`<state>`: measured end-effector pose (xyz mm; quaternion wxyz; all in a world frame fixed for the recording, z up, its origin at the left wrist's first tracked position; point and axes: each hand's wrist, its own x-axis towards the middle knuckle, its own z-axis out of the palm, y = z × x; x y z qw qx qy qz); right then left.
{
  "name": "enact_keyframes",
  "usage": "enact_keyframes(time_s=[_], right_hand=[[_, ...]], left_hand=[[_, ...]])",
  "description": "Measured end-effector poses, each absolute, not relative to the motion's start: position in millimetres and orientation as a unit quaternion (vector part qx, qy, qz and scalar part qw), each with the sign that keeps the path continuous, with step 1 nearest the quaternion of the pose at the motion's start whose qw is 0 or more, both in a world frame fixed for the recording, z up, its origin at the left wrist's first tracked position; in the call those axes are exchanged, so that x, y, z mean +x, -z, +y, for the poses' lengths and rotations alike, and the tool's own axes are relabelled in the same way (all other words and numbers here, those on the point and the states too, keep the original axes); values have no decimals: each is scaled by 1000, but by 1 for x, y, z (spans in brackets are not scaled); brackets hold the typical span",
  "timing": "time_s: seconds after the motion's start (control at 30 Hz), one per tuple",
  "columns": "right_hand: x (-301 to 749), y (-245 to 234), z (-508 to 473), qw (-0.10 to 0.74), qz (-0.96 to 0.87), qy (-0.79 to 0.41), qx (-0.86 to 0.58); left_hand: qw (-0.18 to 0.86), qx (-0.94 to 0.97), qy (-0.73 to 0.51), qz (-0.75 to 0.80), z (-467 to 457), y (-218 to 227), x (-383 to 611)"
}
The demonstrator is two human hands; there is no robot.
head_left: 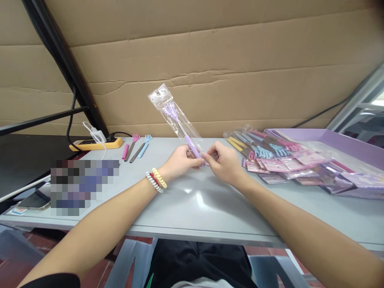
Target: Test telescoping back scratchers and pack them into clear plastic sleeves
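A purple claw-shaped back scratcher sits inside a clear plastic bag that stands tilted up and to the left above the grey table. My left hand grips the bag's lower end around the purple handle. My right hand pinches the same lower end of the bag from the right. Both hands meet over the middle of the table.
A pink scratcher and a blue scratcher lie loose at the back left, beside a yellow power strip. A pile of bagged scratchers and a purple tray fill the right side. A phone lies at the left edge. Cardboard forms the back wall.
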<state>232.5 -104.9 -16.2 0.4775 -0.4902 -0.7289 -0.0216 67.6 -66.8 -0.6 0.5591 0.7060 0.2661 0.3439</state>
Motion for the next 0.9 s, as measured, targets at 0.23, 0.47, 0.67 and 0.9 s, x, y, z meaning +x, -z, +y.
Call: enact_keyframes(time_s=[0.23, 0.47, 0.67, 0.9], right_hand=[[235, 15, -105, 494, -712, -121, -485], [240, 12, -102, 387, -694, -291, -533], [239, 4, -102, 364, -646, -325, -587], [249, 18, -95, 272, -649, -467, -536]], left_hand=[[623, 642, -348, 280, -64, 0, 65], [633, 672, -306, 232, -59, 3, 61], [600, 671, -311, 305, -66, -2, 63], [593, 698, -226, 331, -66, -2, 62]])
